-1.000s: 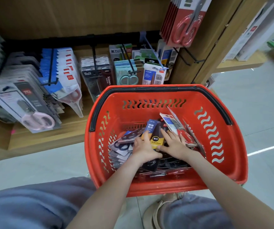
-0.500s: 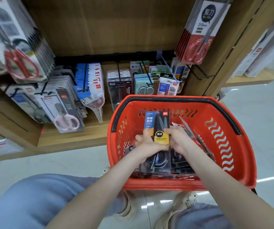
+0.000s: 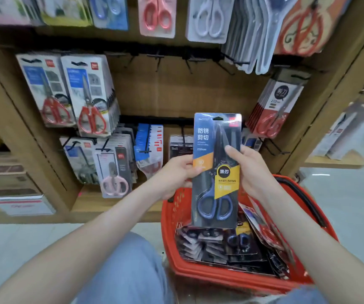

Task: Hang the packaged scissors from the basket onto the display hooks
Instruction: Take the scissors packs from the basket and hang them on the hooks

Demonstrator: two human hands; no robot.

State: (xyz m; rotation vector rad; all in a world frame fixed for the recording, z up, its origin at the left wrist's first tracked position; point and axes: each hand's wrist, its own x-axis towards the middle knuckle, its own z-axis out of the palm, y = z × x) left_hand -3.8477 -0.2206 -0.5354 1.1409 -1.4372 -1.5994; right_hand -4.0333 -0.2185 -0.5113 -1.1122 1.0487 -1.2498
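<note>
A dark packaged pair of scissors (image 3: 215, 150) with blue handles and a yellow label is held upright above the red basket (image 3: 231, 278). My left hand (image 3: 176, 174) grips its left edge and my right hand (image 3: 250, 172) grips its right edge. The pack's hang hole is at its top, below several bare black hooks (image 3: 172, 60) on the middle rail of the wooden display. More dark scissors packs (image 3: 220, 246) lie piled in the basket.
Full hooks of packaged scissors hang around the bare ones: red-handled packs (image 3: 91, 95) at left, red-and-grey packs (image 3: 273, 106) at right, pink and blue packs (image 3: 115, 167) on the lower rail. A white box (image 3: 25, 205) sits low left. My knee (image 3: 128, 270) is beside the basket.
Both hands have lifted the dark scissors pack out of the basket and up in front of the display. My view has tilted upward, showing the upper hooks.
</note>
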